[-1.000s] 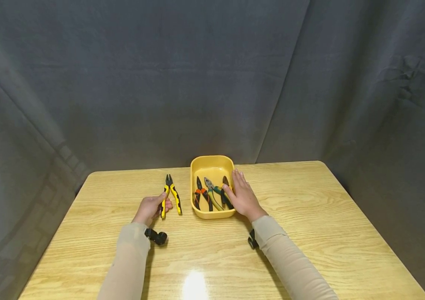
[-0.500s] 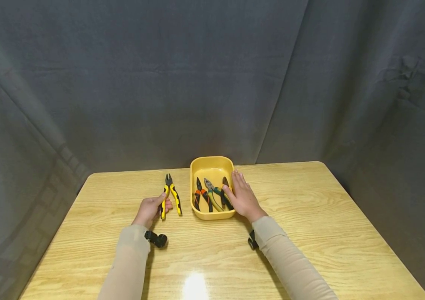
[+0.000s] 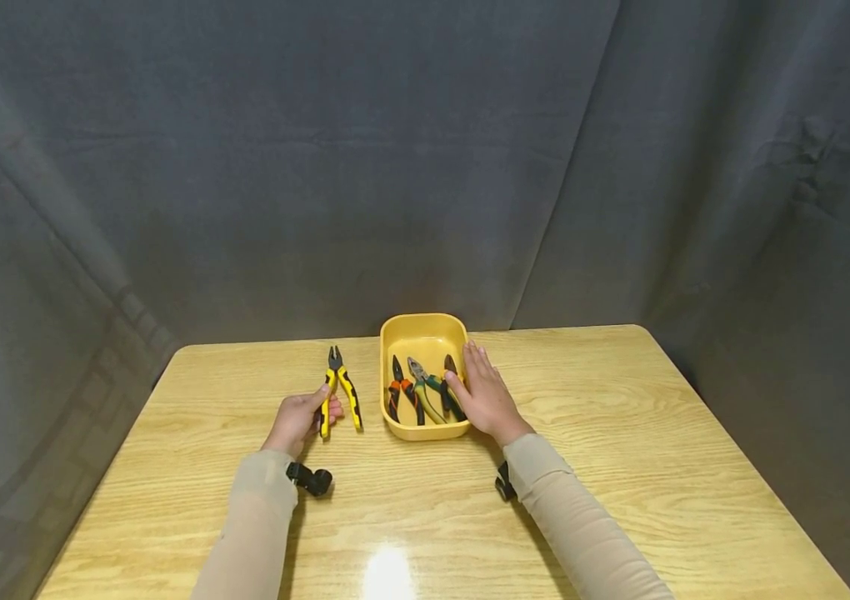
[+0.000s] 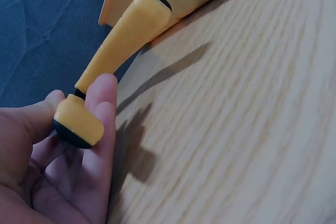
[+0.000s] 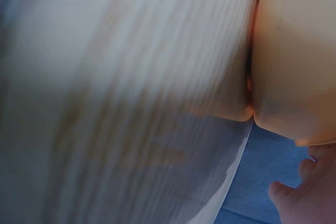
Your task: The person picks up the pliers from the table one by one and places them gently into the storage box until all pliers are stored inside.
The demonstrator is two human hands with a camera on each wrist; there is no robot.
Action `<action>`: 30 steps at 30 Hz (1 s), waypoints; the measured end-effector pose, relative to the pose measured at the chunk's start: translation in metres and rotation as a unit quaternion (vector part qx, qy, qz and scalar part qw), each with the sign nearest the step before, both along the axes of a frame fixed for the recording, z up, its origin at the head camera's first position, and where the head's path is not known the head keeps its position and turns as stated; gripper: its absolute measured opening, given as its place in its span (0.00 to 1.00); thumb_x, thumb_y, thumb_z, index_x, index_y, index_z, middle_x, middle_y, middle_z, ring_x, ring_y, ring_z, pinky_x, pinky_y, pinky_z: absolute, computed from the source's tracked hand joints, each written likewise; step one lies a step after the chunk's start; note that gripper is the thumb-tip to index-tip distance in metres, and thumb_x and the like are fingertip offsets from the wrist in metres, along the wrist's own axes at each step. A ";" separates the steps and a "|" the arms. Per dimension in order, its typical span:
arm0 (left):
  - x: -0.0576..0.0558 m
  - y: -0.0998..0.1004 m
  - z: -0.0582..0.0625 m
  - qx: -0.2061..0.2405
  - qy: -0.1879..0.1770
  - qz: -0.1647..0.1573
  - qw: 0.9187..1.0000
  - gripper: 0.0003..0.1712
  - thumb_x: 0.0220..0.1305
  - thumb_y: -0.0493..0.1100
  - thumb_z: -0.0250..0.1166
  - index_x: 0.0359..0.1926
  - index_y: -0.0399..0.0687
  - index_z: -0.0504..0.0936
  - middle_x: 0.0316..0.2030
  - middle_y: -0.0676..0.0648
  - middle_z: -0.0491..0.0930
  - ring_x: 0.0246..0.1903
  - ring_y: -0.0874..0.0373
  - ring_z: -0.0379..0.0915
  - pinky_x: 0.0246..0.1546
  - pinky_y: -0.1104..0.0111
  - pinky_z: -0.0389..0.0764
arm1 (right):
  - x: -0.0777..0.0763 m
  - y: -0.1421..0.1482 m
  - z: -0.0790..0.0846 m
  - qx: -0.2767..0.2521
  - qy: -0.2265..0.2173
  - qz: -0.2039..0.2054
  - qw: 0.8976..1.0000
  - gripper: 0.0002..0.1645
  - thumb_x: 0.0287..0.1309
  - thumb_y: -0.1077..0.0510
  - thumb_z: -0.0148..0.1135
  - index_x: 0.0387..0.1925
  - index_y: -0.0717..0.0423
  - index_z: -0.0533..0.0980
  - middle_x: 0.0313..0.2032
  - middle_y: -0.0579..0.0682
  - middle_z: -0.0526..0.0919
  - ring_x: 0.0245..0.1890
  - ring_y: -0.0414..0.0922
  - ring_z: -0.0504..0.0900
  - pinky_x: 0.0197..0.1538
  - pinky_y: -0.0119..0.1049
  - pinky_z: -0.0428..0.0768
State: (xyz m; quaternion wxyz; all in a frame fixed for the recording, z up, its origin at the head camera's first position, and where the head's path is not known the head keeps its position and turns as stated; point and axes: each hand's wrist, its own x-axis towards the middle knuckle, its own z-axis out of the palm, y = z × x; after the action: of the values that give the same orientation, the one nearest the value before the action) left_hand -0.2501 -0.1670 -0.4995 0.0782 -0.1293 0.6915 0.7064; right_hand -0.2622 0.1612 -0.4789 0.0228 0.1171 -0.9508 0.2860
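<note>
My left hand pinches one handle of a pair of yellow-and-black pliers between thumb and fingers. Their handles are spread and their dark jaws point away from me; in the left wrist view the handles cast a shadow on the wood. To the right stands a yellow plastic bin. My right hand rests along its right rim, fingers straight on the outside and thumb over the edge. Inside lie orange-and-black pliers, green-and-yellow pliers and dark-jawed pliers, partly covered by my thumb.
The bin stands near the back edge of a light wooden table. Grey curtains hang behind and on both sides. Each wrist carries a small black camera, such as the left camera.
My left hand and the yellow-and-black pliers have shifted very slightly left. The right hand keeps its place on the bin.
</note>
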 end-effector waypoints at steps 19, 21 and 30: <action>0.002 0.000 0.010 0.025 -0.003 0.000 1.000 0.33 0.78 0.53 0.56 0.59 0.22 0.76 0.32 0.50 0.87 0.31 0.66 0.84 0.33 0.77 0.82 | -0.002 -0.001 -0.002 0.004 -0.001 -0.001 1.000 0.45 0.79 0.37 0.38 0.80 0.61 0.42 0.80 0.58 0.42 0.80 0.54 0.39 0.77 0.60 0.46; 0.001 0.001 0.012 0.023 0.002 0.000 1.000 0.33 0.77 0.54 0.56 0.58 0.23 0.77 0.32 0.50 0.87 0.30 0.66 0.84 0.32 0.77 0.82 | -0.002 -0.001 -0.001 0.001 -0.001 -0.001 1.000 0.45 0.79 0.38 0.38 0.80 0.61 0.42 0.80 0.57 0.42 0.80 0.54 0.39 0.76 0.60 0.46; -0.002 0.007 0.024 0.044 0.014 0.000 0.999 0.32 0.77 0.53 0.56 0.58 0.22 0.76 0.33 0.49 0.88 0.32 0.65 0.85 0.33 0.78 0.82 | -0.004 -0.001 -0.001 0.008 -0.001 0.001 1.000 0.46 0.79 0.36 0.36 0.80 0.61 0.42 0.81 0.57 0.41 0.80 0.55 0.39 0.77 0.60 0.47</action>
State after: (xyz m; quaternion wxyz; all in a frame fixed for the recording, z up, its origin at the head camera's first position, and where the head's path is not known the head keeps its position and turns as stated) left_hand -0.2524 -0.1598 -0.4751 0.0742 -0.1161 0.6608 0.7378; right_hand -0.2664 0.1597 -0.4801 0.0202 0.1182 -0.9528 0.2788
